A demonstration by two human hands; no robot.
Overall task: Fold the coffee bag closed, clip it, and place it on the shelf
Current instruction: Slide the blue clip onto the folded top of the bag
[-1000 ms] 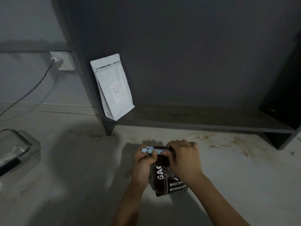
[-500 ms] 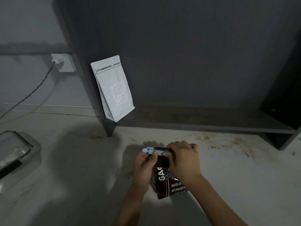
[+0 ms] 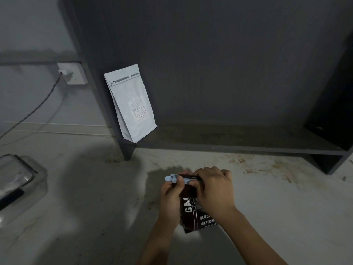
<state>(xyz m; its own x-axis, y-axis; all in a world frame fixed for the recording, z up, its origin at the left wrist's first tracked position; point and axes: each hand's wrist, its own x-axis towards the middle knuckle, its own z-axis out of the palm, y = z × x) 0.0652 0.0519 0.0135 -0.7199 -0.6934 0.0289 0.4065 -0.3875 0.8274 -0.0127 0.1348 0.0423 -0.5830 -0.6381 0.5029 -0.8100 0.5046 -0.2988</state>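
Stained counter (image 3: 95, 197); dark shelf (image 3: 238, 142) behind; dim.

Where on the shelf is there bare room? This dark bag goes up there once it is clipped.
The shelf board is bare from the white bag at its left end to the dark right side panel. The only crowded spot is that left corner. The counter under it has brown crumbs.
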